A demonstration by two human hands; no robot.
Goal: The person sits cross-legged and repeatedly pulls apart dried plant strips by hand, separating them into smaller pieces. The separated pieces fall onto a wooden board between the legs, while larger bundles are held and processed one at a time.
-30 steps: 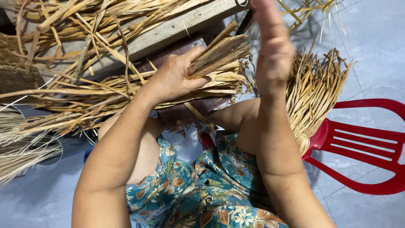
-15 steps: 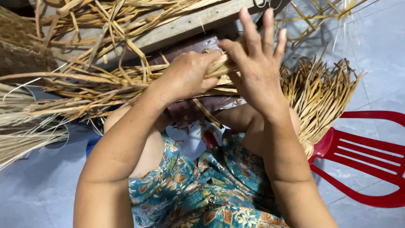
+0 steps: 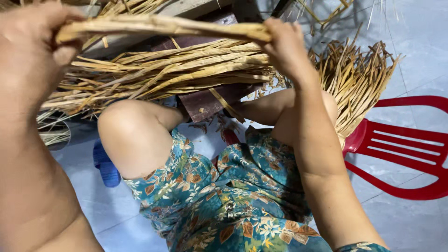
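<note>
Two hands now hold one twisted strand of dried straw (image 3: 163, 25) stretched level between them near the top of the view. Half a second ago both hands were pressed close together on the bundle; now they have spread wide apart and risen toward the camera. The left hand (image 3: 30, 56) fills the upper left corner, its fingers (image 3: 65, 51) curled shut around the strand's left end. The right hand (image 3: 284, 46) pinches the other end, fingers closed tight over it, wrist bent downward.

Below the strand lies the loose bundle of dried straw (image 3: 172, 70), flat pale blades running left to right, resting across a dark brown board (image 3: 207, 100) over the person's lap. The bundle's cut ends fan out at the right (image 3: 359, 79), just above a red plastic chair (image 3: 401, 149) that stands on the pale tiled floor (image 3: 410, 219). Earlier the left hand pressed down on this bundle; now neither hand touches it.

A grey wooden plank (image 3: 186, 7) shows behind the straw at the top edge, partly covered by it. The person's bare knee (image 3: 133, 135) rises at centre left, and teal floral-printed clothing (image 3: 228, 196) covers the lap. A blue sandal (image 3: 105, 165) lies on the floor just beside the knee. At far left a coil of thinner pale fibres (image 3: 53, 130) sits low, partly hidden by the left arm.
</note>
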